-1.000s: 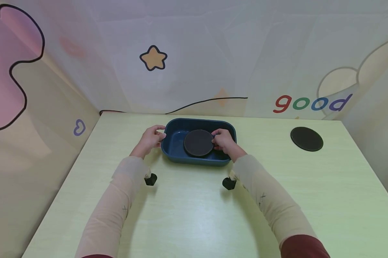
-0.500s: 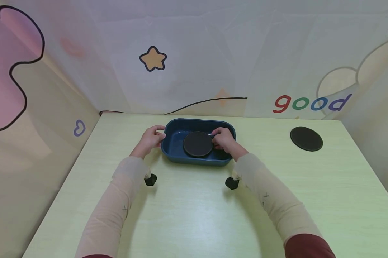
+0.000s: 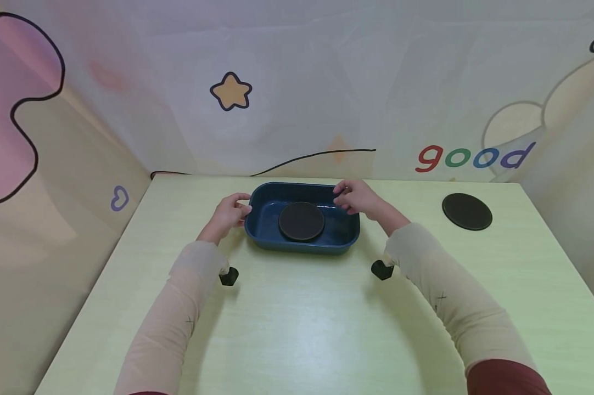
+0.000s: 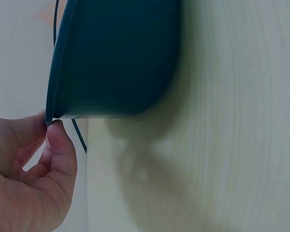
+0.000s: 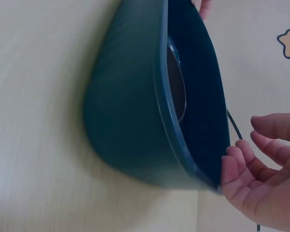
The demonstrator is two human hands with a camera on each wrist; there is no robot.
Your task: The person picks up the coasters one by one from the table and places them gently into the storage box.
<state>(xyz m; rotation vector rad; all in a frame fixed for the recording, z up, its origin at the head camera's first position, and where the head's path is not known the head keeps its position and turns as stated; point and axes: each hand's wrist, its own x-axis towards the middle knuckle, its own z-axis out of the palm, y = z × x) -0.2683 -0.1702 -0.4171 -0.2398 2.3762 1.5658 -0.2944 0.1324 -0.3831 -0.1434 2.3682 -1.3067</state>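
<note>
A dark blue rectangular baking dish (image 3: pixel 267 233) with rounded corners stands on the table, and a round black coaster (image 3: pixel 301 221) lies inside it. My left hand (image 3: pixel 226 215) pinches the dish's left rim between thumb and finger, plain in the left wrist view where the fingertips meet the rim (image 4: pixel 52 96). Above the dish's back right corner is my right hand (image 3: pixel 360 199), its fingers loosely bent with nothing between them. In the right wrist view the thumb stands apart from the fingers, which overlap the dish's rim.
Another round black coaster (image 3: pixel 467 212) lies flat at the table's far right. Behind the pale wooden table (image 3: pixel 297 318) rises a printed backdrop (image 3: pixel 297 99) with a star and the word "good". A small black block is at each sleeve cuff.
My right hand has let go of the coaster and moved up and right to the dish's back right corner. The coaster stays in the dish; my left hand keeps its place at the rim.
</note>
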